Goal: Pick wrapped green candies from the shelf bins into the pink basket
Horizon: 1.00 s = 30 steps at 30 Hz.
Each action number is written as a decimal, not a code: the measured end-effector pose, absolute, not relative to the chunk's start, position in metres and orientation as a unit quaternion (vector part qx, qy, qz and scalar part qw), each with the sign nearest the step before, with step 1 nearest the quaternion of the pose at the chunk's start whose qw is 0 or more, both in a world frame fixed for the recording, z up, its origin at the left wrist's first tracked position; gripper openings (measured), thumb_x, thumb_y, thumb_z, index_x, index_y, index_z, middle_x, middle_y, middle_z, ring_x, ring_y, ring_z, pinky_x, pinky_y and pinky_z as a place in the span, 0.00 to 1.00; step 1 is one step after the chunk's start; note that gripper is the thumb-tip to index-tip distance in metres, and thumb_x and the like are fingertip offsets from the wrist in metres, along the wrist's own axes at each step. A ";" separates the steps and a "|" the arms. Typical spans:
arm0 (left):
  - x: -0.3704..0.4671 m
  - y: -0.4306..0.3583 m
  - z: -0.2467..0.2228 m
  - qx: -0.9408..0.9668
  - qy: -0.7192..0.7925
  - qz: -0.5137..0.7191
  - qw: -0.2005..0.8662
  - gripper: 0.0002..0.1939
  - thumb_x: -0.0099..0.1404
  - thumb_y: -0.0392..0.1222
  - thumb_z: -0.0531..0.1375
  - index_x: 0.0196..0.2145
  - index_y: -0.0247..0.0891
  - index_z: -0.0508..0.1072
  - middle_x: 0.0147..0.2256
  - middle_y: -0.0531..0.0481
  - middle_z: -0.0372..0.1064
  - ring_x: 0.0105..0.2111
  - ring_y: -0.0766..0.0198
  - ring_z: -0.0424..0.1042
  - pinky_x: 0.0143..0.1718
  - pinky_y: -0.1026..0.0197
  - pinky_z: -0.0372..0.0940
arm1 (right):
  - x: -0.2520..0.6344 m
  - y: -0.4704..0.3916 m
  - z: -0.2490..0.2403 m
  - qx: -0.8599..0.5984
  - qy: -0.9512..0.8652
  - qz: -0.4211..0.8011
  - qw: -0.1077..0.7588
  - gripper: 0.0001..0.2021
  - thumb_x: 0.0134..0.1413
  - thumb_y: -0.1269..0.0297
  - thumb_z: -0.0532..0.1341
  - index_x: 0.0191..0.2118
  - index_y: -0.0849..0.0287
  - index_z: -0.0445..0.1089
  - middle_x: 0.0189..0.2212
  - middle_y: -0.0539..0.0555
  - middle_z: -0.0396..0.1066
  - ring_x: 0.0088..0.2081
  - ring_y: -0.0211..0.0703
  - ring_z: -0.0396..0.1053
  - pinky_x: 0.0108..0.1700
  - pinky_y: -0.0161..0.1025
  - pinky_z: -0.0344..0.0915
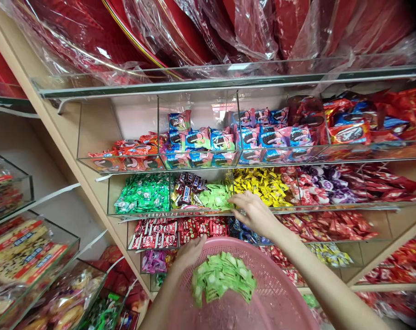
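A pink perforated plastic basket [280,275] is tilted in front of me, with a heap of light green wrapped sweets [224,277] inside. My left hand [193,251] grips its far left rim. Over the front edge of a clear shelf bin reaches my right hand [254,211], its fingers apart at the right side of a pile of matching light green sweets [213,196]. I make out nothing held in it. Snickers packets [187,193] lie left of that pile, and yellow wrapped sweets [263,183] fill the bin on the right.
Green sweets [144,192] occupy the bin at far left. Blue and pink cookie packs [197,138] stand one shelf up. Red sweet packets [156,233] lie below. A glass shelf edge [208,85] crosses overhead beneath plastic-wrapped red goods [211,32]. A wooden upright [56,133] slants at left.
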<state>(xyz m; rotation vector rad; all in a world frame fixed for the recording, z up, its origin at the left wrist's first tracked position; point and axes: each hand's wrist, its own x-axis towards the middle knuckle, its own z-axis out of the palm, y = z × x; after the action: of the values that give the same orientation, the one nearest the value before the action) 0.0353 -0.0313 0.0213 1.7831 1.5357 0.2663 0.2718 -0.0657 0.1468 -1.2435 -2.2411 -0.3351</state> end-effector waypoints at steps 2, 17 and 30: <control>0.033 -0.030 0.016 0.714 0.586 0.119 0.365 0.39 0.58 0.72 0.38 0.49 0.46 0.71 0.54 0.47 0.66 0.54 0.50 0.63 0.54 0.52 0.55 | 0.275 -0.050 0.137 -0.478 -0.839 -0.141 0.220 0.10 0.59 0.66 0.54 0.43 0.59 0.70 0.39 0.57 0.70 0.39 0.47 0.62 0.40 0.43 0.58; 0.031 -0.030 0.016 0.711 0.598 0.117 0.351 0.41 0.58 0.73 0.35 0.45 0.45 0.73 0.48 0.45 0.71 0.47 0.49 0.67 0.48 0.50 0.58 | 0.276 -0.038 0.137 -0.468 -0.843 -0.076 0.254 0.11 0.62 0.65 0.52 0.35 0.60 0.71 0.34 0.55 0.68 0.38 0.42 0.64 0.41 0.37 0.58; 0.032 -0.020 0.003 0.706 0.576 0.177 0.372 0.35 0.57 0.72 0.44 0.37 0.41 0.75 0.38 0.47 0.75 0.43 0.53 0.69 0.46 0.56 0.59 | 0.222 -0.010 0.154 -0.672 -0.719 -0.024 0.174 0.12 0.57 0.69 0.52 0.45 0.64 0.67 0.37 0.62 0.73 0.39 0.49 0.71 0.36 0.37 0.60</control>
<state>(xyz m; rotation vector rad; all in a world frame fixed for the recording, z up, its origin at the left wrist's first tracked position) 0.0324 -0.0201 0.0029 1.8091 1.4767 0.4535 0.2216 -0.0096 0.1545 -1.9061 -2.0398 -0.0674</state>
